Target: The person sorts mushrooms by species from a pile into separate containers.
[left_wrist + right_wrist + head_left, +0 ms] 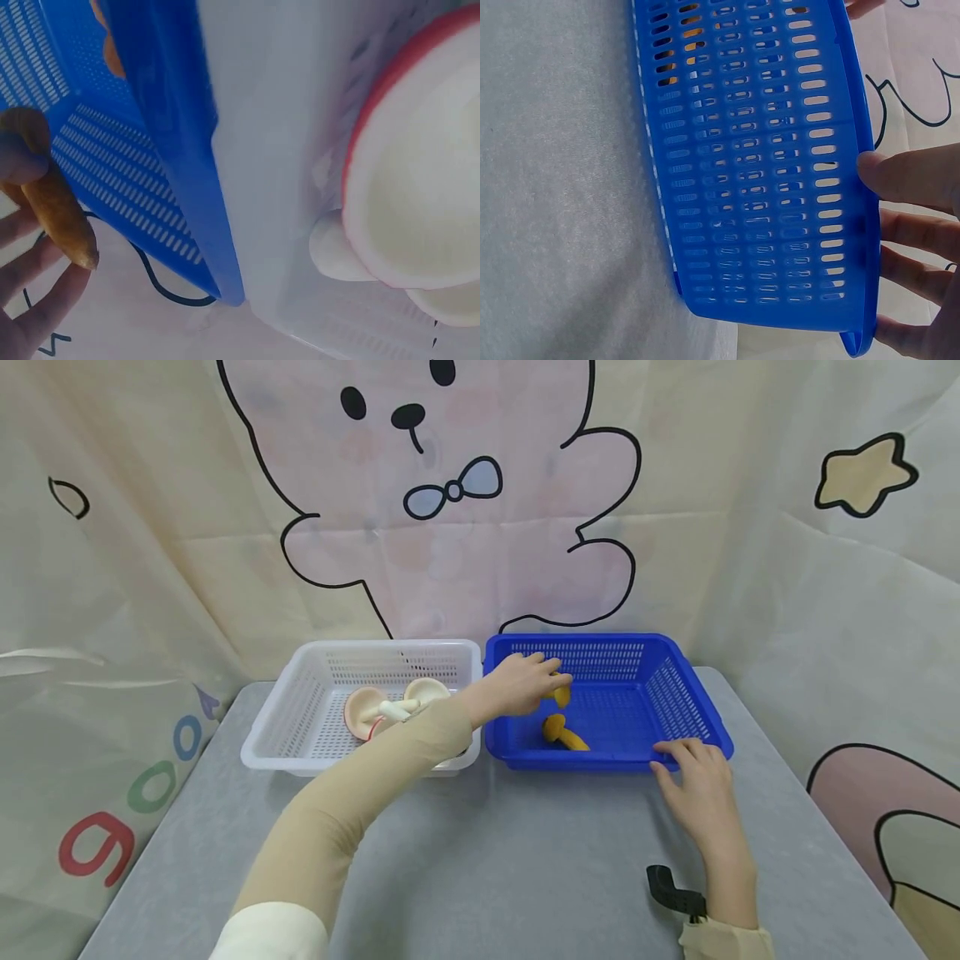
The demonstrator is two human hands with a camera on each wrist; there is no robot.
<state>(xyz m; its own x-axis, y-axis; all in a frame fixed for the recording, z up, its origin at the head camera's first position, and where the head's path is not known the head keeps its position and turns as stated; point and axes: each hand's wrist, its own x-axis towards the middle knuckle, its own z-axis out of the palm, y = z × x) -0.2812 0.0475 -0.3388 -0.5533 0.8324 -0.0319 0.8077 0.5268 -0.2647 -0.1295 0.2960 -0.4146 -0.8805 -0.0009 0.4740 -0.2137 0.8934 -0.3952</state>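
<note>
My left hand (521,685) is over the left part of the blue basket (600,762). Between thumb and fingers it pinches a small yellow-orange mushroom (61,214), partly hidden by the hand in the head view. Below, another yellow mushroom (567,737) lies inside the basket near its front wall. With the thumb outside and the fingers over the edge, my right hand (697,781) grips the basket's front rim near the right corner.
A white basket (262,756) stands beside the blue one on the left. It holds several pale mushrooms (365,710) with white stems, some red-edged; my left forearm crosses above it. Both baskets stand on a grey table (525,860), with a printed curtain (465,568) behind.
</note>
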